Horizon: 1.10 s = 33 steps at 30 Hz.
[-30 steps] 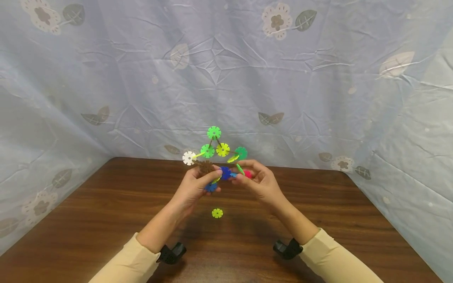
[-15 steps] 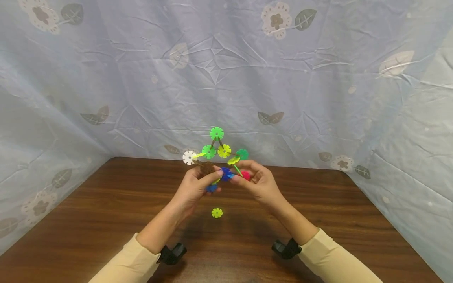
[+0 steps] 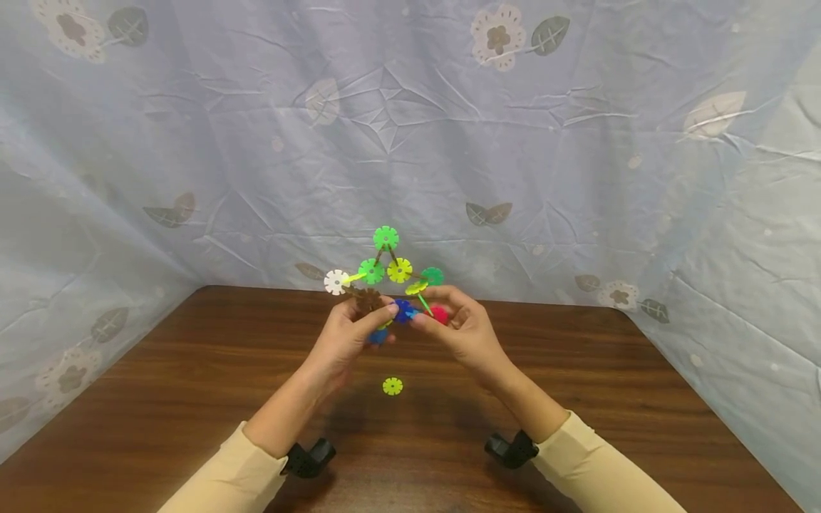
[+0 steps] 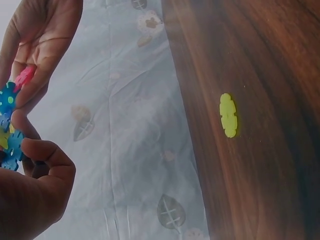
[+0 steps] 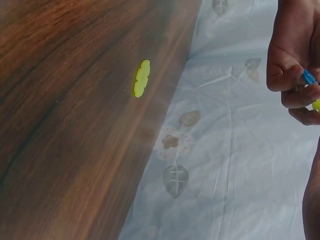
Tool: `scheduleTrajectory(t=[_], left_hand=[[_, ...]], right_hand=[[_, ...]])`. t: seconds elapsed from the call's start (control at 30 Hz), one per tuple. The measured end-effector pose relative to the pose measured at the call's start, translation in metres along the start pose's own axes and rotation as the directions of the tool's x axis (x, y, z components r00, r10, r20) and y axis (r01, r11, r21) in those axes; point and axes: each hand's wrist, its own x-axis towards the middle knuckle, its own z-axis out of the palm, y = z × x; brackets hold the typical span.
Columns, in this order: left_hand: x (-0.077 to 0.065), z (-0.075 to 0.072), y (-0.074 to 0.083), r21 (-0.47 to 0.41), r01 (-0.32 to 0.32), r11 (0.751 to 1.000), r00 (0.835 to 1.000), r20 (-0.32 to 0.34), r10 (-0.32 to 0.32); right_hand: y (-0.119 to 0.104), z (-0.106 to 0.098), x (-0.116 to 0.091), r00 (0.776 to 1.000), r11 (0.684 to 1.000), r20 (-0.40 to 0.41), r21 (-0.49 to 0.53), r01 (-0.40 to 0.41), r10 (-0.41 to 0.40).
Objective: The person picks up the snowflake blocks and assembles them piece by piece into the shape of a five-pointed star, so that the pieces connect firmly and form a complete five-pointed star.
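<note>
A ring-like chain of notched plastic discs is held up between both hands in the head view. Its top is a bright green disc point(image 3: 385, 237), and a white disc point(image 3: 336, 282) sits at its left. My left hand point(image 3: 340, 335) pinches the chain's lower part beside a dark blue disc point(image 3: 403, 311), thumb on top; a brown disc point(image 3: 368, 299) is partly covered there. My right hand point(image 3: 471, 335) pinches a light blue disc point(image 3: 411, 314), seen edge-on against the dark blue one. A pink disc point(image 3: 439, 315) lies between its thumb and fingers. Whether the blue discs interlock is unclear.
One loose yellow-green disc point(image 3: 393, 386) lies flat on the brown wooden table point(image 3: 410, 449) below the hands. A pale patterned curtain point(image 3: 410, 164) hangs behind the table and at both sides. Black wrist mounts point(image 3: 310, 458) hang under both sleeves.
The chain dips a little, then shifts slightly left and up with both hands. A thin green disc by the right fingers tilts and lines up between the yellow and pink discs.
</note>
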Motion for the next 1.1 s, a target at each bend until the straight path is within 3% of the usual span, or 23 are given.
scheduleTrajectory(t=[0.37, 0.57, 0.73, 0.93, 1.1], left_hand=[[0.001, -0.009, 0.003, 0.022, 0.003, 1.0, 1.0, 0.004, -0.004], [0.0, -0.008, 0.006, 0.029, 0.002, 1.0, 1.0, -0.004, -0.002], [-0.001, -0.005, 0.006, -0.062, -0.027, 0.998, 1.0, 0.004, 0.027], [-0.003, 0.006, 0.002, -0.225, -0.077, 0.971, 0.996, 0.037, 0.087], [-0.004, 0.016, -0.005, -0.243, -0.093, 0.966, 0.996, -0.009, 0.094]], right_hand=[[0.002, -0.004, 0.002, 0.996, 0.998, 0.093, 0.069, 0.004, -0.01], [0.003, -0.003, 0.003, 0.997, 0.996, 0.079, 0.094, 0.003, -0.011], [0.003, 0.001, 0.003, 0.999, 0.978, 0.046, 0.205, -0.03, 0.021], [0.001, 0.007, 0.003, 0.997, 0.944, 0.003, 0.322, -0.075, 0.078], [0.0, 0.011, 0.002, 0.993, 0.93, -0.032, 0.357, -0.091, 0.109]])
